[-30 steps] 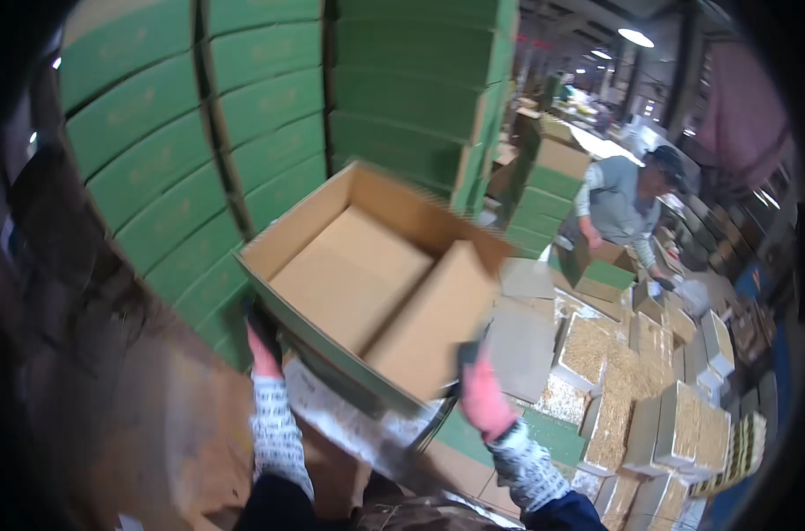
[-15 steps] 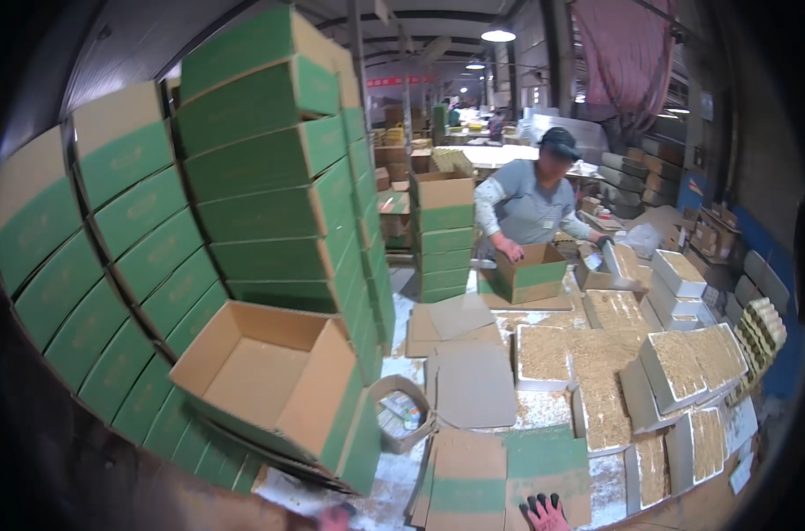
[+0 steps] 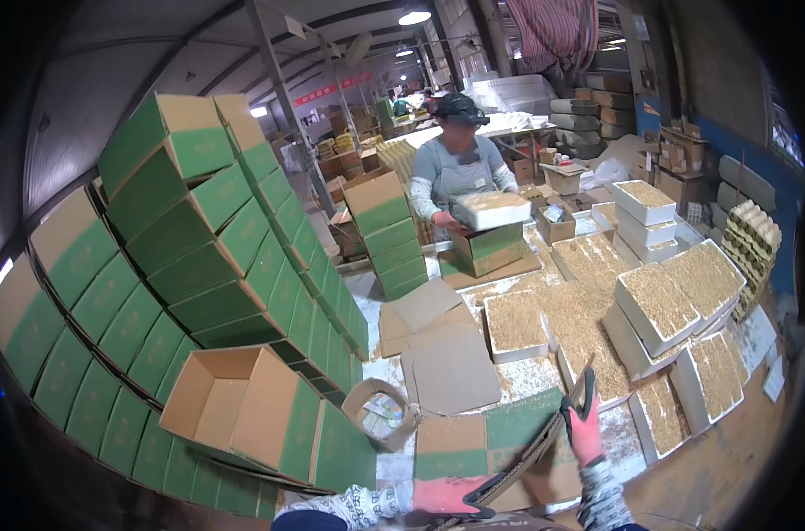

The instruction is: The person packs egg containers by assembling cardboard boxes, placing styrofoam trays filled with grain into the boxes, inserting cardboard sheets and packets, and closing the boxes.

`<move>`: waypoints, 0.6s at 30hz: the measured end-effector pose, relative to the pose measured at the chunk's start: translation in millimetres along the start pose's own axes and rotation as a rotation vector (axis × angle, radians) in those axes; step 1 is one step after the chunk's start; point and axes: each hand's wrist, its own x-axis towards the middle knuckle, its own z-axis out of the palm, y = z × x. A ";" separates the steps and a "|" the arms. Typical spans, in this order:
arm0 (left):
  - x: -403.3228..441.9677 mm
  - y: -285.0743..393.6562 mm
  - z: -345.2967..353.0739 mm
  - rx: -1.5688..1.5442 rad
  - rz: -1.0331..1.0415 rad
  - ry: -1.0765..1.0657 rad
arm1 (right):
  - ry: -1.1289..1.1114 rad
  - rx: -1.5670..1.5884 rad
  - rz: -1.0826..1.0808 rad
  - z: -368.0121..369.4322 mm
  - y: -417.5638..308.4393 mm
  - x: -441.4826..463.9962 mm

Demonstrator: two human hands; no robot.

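- A folded cardboard sheet (image 3: 535, 449) stands tilted over the near edge of the tabletop (image 3: 616, 438), between the hands.
- The gloved right hand (image 3: 584, 429) grips its upper end; the gloved left hand (image 3: 453, 496) is clasped at its lower end.
- Just beyond, flat green-and-brown cartons (image 3: 451, 442) lie on the white, debris-strewn surface, with grey cardboard (image 3: 451, 372) farther on.
- To the left are a round container (image 3: 380, 411) holding packets, an open carton (image 3: 234, 398) and tall stacks of green cartons (image 3: 234, 230).
- To the right, white boxes (image 3: 685, 292) filled with tan, straw-like material stand near stacked molded trays (image 3: 750, 243).
- Across the tabletop, a co-worker (image 3: 460, 168) holds a filled white box (image 3: 493, 211) over a green carton (image 3: 493, 252).
- The room has a ribbed ceiling, hanging lamps (image 3: 414, 16), a red banner (image 3: 331, 89) and a striped cloth (image 3: 557, 34).
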 end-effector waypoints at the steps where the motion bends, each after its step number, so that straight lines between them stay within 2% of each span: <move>1: 3.7 -13.4 1.9 -0.070 0.045 0.066 | 0.040 0.344 0.067 9.9 10.5 -3.1; 3: -8.1 -13.5 -23.5 -0.521 0.097 0.031 | 0.079 0.317 -0.028 6.6 25.6 -10.5; 4: -19.0 -12.2 -31.3 -0.761 0.123 0.022 | 0.150 0.035 -0.100 5.2 45.8 -14.5; 5: -17.3 -5.0 -29.7 -0.801 0.060 0.081 | 0.139 0.283 -0.008 4.1 54.6 -16.3; 7: -13.8 9.8 -26.1 -0.886 -0.059 0.205 | 0.197 0.516 0.119 2.4 51.0 -10.1; 9: -8.2 8.8 -4.9 -0.869 -0.071 0.240 | 0.153 0.401 -0.007 0.4 -2.4 1.1; 11: 0.5 7.2 19.1 -0.853 -0.069 0.263 | 0.124 0.325 -0.030 4.3 -6.5 10.8; 13: 7.4 3.0 19.2 -0.799 -0.050 0.265 | 0.156 0.401 -0.014 -2.9 0.0 9.3; 15: -8.1 1.2 3.5 -1.167 -0.027 0.388 | 0.199 0.494 -0.034 -17.9 7.9 -2.5; 16: -13.7 -22.1 17.8 -1.268 -0.123 0.553 | 0.270 0.555 -0.097 -22.9 40.0 -3.1; 18: -12.7 -71.2 27.9 -0.902 -0.123 0.673 | 0.258 0.269 -0.093 -39.2 24.3 -12.5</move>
